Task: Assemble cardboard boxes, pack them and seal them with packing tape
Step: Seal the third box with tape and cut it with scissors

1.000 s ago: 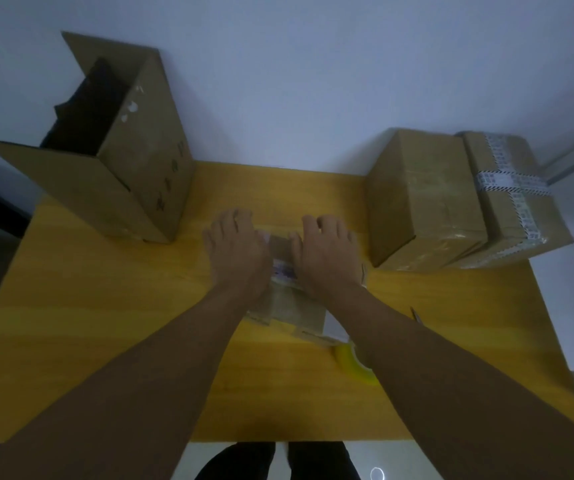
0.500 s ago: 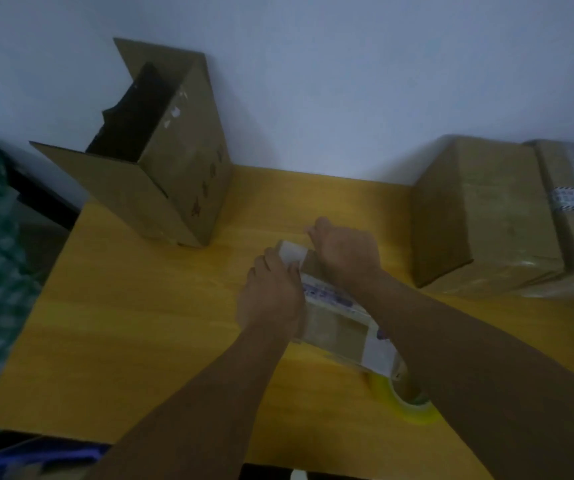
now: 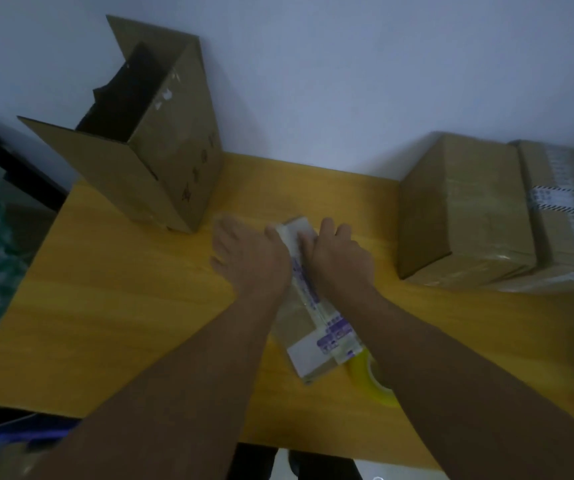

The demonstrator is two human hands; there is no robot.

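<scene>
**two hands bracket a taped box at table centre**

from my remote seat i see the small box (image 3: 316, 341) lying flat on the yellow table (image 3: 122, 306), its long axis running from 11 o'clock, far end, to 5 o'clock, near end. the left hand (image 3: 249, 258) lies along its 9 o'clock side, fingers straight and spread. the right hand (image 3: 339, 258) sits at its 3 o'clock side, fingers curled over the far edge, thumb on the pale tape strip. the tape roll (image 3: 370, 379) waits just beside the near end, under the right forearm, so i judge the right hand better placed for it. the strip's purple print is too blurred to read, as are the dark marks on the open carton (image 3: 161, 161) at 10 o'clock.
</scene>
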